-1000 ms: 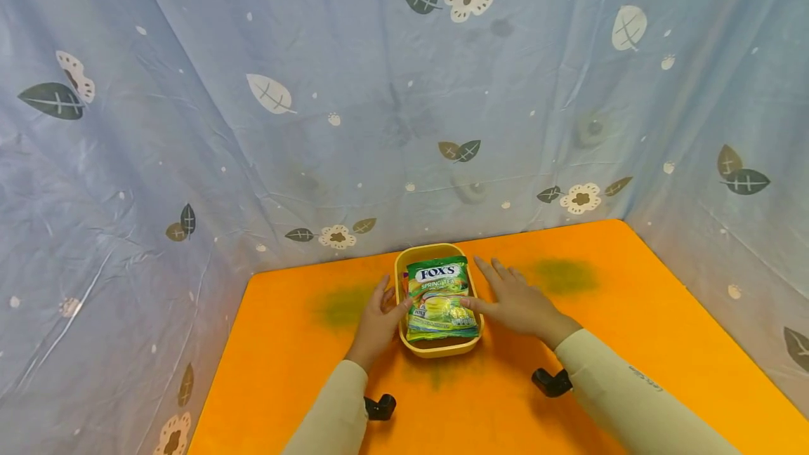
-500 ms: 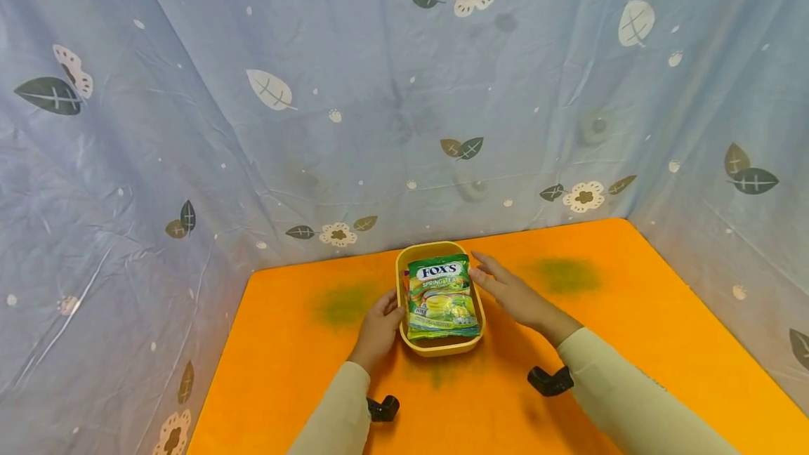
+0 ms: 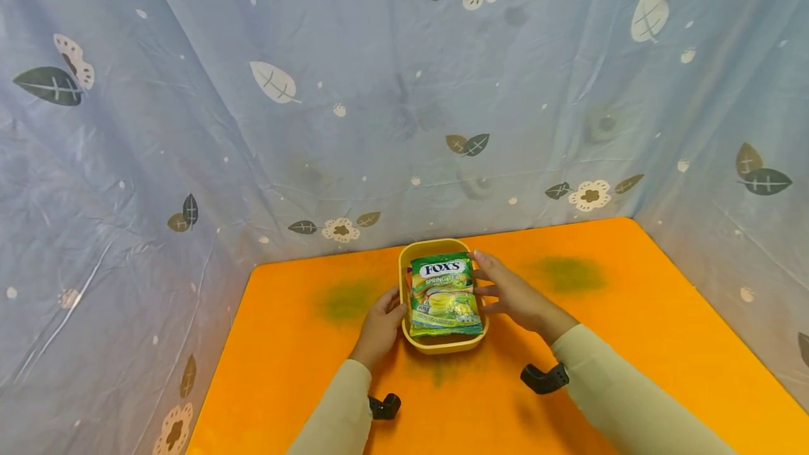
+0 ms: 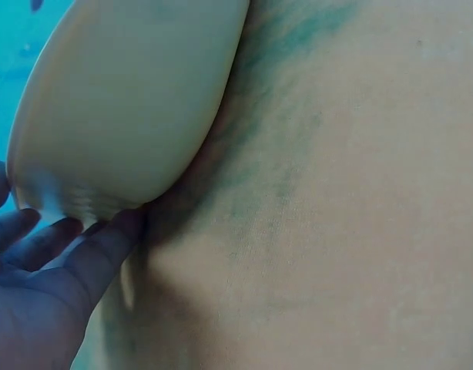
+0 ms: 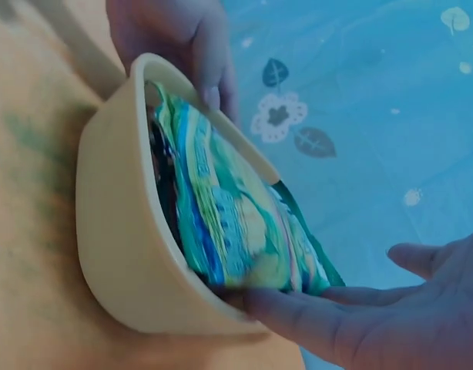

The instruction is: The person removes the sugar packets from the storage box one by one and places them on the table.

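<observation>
A: Where do we have the tub [image 3: 445,349]?

B: Between our two hands, on the surface [image 3: 303,371]: the left hand [image 3: 377,332] is along one long side, the right hand [image 3: 521,300] along the other.

A: What are our left fingers [image 4: 98,258] doing?

B: Gripping the tub. They bend against its outer wall, the thumb up by the rim, and one fingertip reaches down close to the base. We probably hold it low like that so a nudge from the other side won't slide it.

A: And our right fingers [image 5: 298,312]?

B: Nearly straight, spread a little, gripping nothing. One tip is at the rim, right beside the green pack [image 3: 442,300]. Whether it presses the pack or only brushes it, we can't tell.

A: How does the pack lie?

B: Inside the tub, between left and right fingers, lettering up and reading upright to us. It runs lengthwise, likely because that suits the tub's shape.

A: Why does it ride so near the rim?

B: We'd guess something props it. A reddish wrapper [image 3: 408,279] peeks out on the left fingers' side, too hidden to name.

A: And past our fingertips?

B: The curtain [image 3: 354,90], hanging behind the surface's far edge.
</observation>
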Available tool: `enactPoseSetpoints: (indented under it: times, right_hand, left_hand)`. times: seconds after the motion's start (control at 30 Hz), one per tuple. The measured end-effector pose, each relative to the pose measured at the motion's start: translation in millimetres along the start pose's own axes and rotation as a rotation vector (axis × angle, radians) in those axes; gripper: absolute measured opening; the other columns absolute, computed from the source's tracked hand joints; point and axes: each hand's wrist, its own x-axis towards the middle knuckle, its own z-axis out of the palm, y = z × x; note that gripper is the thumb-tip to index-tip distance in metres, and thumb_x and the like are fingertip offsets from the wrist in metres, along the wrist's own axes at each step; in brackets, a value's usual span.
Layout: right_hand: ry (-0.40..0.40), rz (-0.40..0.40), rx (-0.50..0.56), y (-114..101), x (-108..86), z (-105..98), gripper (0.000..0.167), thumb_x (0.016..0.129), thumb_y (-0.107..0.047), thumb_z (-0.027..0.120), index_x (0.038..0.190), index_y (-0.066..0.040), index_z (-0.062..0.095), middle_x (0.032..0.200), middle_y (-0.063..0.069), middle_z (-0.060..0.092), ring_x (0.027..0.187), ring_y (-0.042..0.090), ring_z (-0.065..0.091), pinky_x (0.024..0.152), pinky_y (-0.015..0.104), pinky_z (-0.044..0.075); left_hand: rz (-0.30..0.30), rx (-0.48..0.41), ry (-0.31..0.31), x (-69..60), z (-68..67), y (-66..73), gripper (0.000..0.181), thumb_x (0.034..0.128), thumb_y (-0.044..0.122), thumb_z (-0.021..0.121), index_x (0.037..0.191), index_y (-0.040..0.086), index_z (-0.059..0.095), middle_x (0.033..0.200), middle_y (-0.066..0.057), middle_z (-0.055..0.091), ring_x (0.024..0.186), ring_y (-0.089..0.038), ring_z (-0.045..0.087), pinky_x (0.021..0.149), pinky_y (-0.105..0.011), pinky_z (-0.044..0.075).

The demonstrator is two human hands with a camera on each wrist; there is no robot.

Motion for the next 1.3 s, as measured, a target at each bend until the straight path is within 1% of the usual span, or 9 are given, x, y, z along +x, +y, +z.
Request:
enactPoseSetpoints:
  times: [0.3, 0.47, 0.67, 0.77, 0.83, 1.0, 1.07, 1.2, 1.3]
  right_hand:
    - [0.062, 0.019, 0.034, 0, 9.8, 18, 0.089, 0.113, -0.066, 0.038, 0.171, -0.003, 0.014, 0.172, 0.028, 0.018, 0.154, 0.059, 0.026, 0.117, 0.075, 0.034]
    - [0.092, 0.027, 0.045, 1, 14.0, 20, 0.091, 0.112, -0.068, 0.039, 0.173, -0.006, 0.013, 0.175, 0.025, 0.014, 0.153, 0.058, 0.027, 0.118, 0.074, 0.033]
    - [0.113, 0.045, 0.077, 7, 19.0, 19, 0.083, 0.113, -0.062, 0.046, 0.17, -0.005, 0.024, 0.167, 0.026, 0.03, 0.145, 0.052, 0.038, 0.118, 0.065, 0.039]
    - [0.109, 0.039, 0.053, 10, 19.8, 18, 0.077, 0.113, -0.056, 0.052, 0.167, -0.005, 0.032, 0.16, 0.023, 0.039, 0.131, 0.043, 0.047, 0.105, 0.053, 0.049]
    - [0.101, 0.035, 0.037, 11, 20.7, 19, 0.073, 0.113, -0.051, 0.056, 0.167, -0.006, 0.036, 0.146, 0.024, 0.046, 0.114, 0.038, 0.048, 0.088, 0.043, 0.05]
    - [0.078, 0.043, 0.023, 13, 26.0, 19, 0.07, 0.112, -0.036, 0.065, 0.169, -0.009, 0.034, 0.154, 0.028, 0.043, 0.111, 0.035, 0.053, 0.073, 0.037, 0.045]
    - [0.077, 0.042, 0.008, 16, 29.1, 19, 0.071, 0.111, -0.03, 0.067, 0.169, -0.009, 0.033, 0.166, 0.029, 0.033, 0.123, 0.037, 0.055, 0.078, 0.039, 0.05]
    - [0.095, 0.029, -0.033, 23, 35.0, 21, 0.071, 0.108, -0.02, 0.071, 0.168, -0.008, 0.036, 0.162, 0.034, 0.034, 0.13, 0.042, 0.054, 0.092, 0.045, 0.055]
    - [0.13, 0.021, -0.077, 27, 37.2, 24, 0.067, 0.106, -0.014, 0.074, 0.165, -0.009, 0.042, 0.156, 0.032, 0.04, 0.126, 0.042, 0.055, 0.096, 0.046, 0.056]
  left_hand:
    - [-0.026, -0.017, 0.005, 1.0, 1.8, 1.7, 0.055, 0.1155, 0.019, 0.056, 0.167, 0.004, 0.043, 0.16, -0.017, 0.054, 0.143, -0.035, 0.055, 0.115, -0.051, 0.048]
    - [-0.049, -0.044, -0.006, 0.6, 2.1, 2.8, 0.056, 0.1161, 0.021, 0.056, 0.168, 0.006, 0.041, 0.161, -0.016, 0.053, 0.14, -0.035, 0.058, 0.112, -0.05, 0.052]
    - [-0.042, -0.077, -0.014, -0.6, 1.8, 2.5, 0.056, 0.1163, 0.019, 0.055, 0.168, 0.005, 0.04, 0.161, -0.018, 0.052, 0.137, -0.035, 0.06, 0.109, -0.049, 0.054]
    - [-0.04, -0.094, -0.016, -1.2, 1.2, 2.3, 0.056, 0.1161, 0.018, 0.055, 0.168, 0.004, 0.04, 0.161, -0.019, 0.052, 0.135, -0.035, 0.061, 0.106, -0.049, 0.056]
    - [-0.039, -0.096, -0.015, -1.4, 0.6, 2.3, 0.056, 0.1159, 0.018, 0.055, 0.168, 0.004, 0.041, 0.161, -0.019, 0.052, 0.133, -0.034, 0.062, 0.105, -0.048, 0.057]
    - [-0.046, -0.097, -0.012, -1.4, -0.1, 1.4, 0.055, 0.1158, 0.018, 0.055, 0.168, 0.004, 0.041, 0.16, -0.018, 0.053, 0.131, -0.033, 0.064, 0.104, -0.047, 0.058]
    - [-0.045, -0.105, -0.016, -1.7, 0.2, 1.2, 0.055, 0.1159, 0.017, 0.055, 0.168, 0.004, 0.041, 0.16, -0.019, 0.053, 0.131, -0.033, 0.064, 0.104, -0.047, 0.058]
    - [-0.051, -0.113, -0.019, -2.5, 0.6, 1.0, 0.055, 0.116, 0.017, 0.054, 0.168, 0.004, 0.041, 0.161, -0.019, 0.052, 0.129, -0.033, 0.065, 0.102, -0.046, 0.059]
    - [-0.054, -0.109, -0.021, -1.8, 0.4, -0.3, 0.055, 0.1159, 0.018, 0.055, 0.168, 0.005, 0.041, 0.16, -0.02, 0.053, 0.128, -0.034, 0.065, 0.101, -0.046, 0.06]
